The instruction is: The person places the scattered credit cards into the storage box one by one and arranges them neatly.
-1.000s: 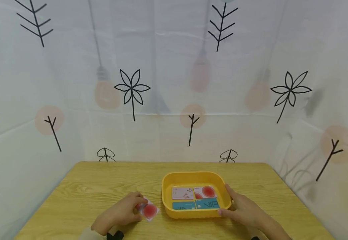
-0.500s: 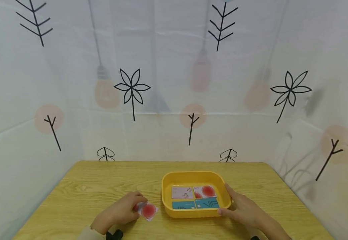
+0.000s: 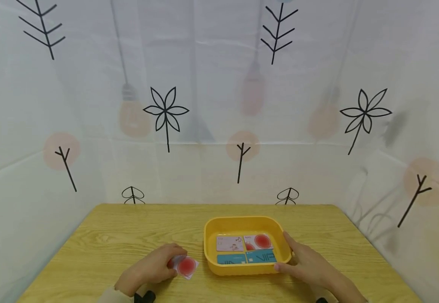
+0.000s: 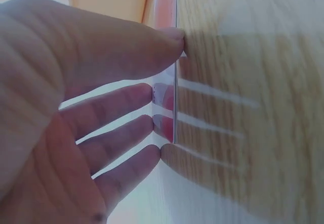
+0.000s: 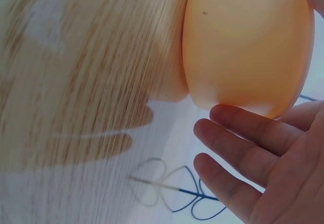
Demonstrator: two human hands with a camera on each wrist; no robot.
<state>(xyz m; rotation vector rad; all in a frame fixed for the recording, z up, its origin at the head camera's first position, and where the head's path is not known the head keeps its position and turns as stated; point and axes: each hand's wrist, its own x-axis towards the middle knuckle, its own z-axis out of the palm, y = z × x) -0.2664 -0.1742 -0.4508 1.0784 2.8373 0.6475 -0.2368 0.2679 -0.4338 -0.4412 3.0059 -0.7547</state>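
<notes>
On the table at the left, my left hand [image 3: 157, 263] holds a pink-and-white card [image 3: 186, 267] with a red circle printed on it, thumb at the near side and fingers at the far side. In the left wrist view the card [image 4: 164, 97] is seen nearly edge-on at the wood surface, between the thumb and fingertips. My right hand [image 3: 308, 261] rests against the right end of a yellow plastic tray [image 3: 238, 270], thumb at its front corner. Seen from the right wrist, its fingers [image 5: 243, 145] are fairly straight. Inside the tray are pink card [image 3: 229, 243], red-circle card [image 3: 258, 242] and several teal cards [image 3: 261, 256].
The wood-grain table [image 3: 140, 223] extends around the tray and hands. Behind and on both sides hangs a white cloth [image 3: 212, 168] printed with plants and light bulbs.
The left hand has drawn the red-circle card slightly left and turned it a little. The right hand and the tray have hardly moved.
</notes>
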